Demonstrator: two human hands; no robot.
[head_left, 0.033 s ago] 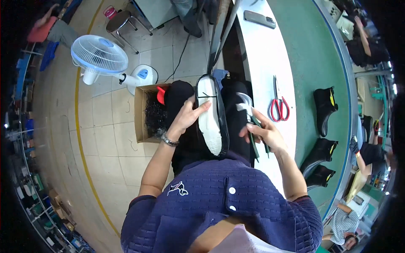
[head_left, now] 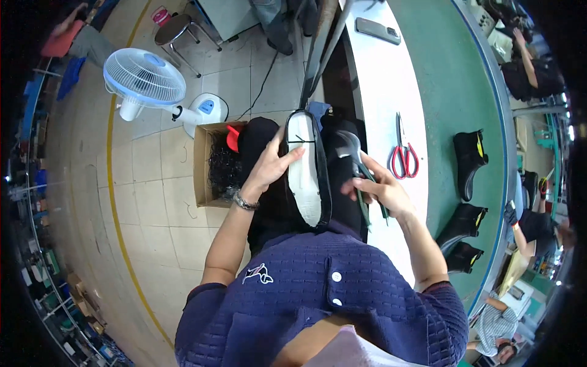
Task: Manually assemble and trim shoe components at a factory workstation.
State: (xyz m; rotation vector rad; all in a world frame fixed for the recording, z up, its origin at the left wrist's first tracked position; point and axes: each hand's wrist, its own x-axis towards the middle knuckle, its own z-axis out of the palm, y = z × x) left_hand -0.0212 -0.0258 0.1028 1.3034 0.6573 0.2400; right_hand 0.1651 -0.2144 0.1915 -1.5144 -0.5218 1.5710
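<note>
On my lap lies a black shoe [head_left: 324,183] with its underside up, showing a white insole board [head_left: 303,162] and a dark cord tied across its toe end. My left hand [head_left: 269,166] grips the shoe's left edge, thumb pressed on the white board. My right hand [head_left: 380,186] is wrapped round green-handled lasting pincers [head_left: 356,150], held just right of the shoe and apart from it. Their metal head points up and away from me, slightly blurred. Fingers partly hide the handles.
Red-handled scissors [head_left: 403,159] and a phone [head_left: 378,29] lie on the white bench at right. Several black boots [head_left: 469,162] stand on the green surface beyond. At left are a cardboard box [head_left: 202,177] of dark cords and a fan [head_left: 143,76]. Other people work far right.
The lasting pincers in my right hand have shifted slightly left, closer to the shoe. My left hand and the shoe stay nearly where they were.
</note>
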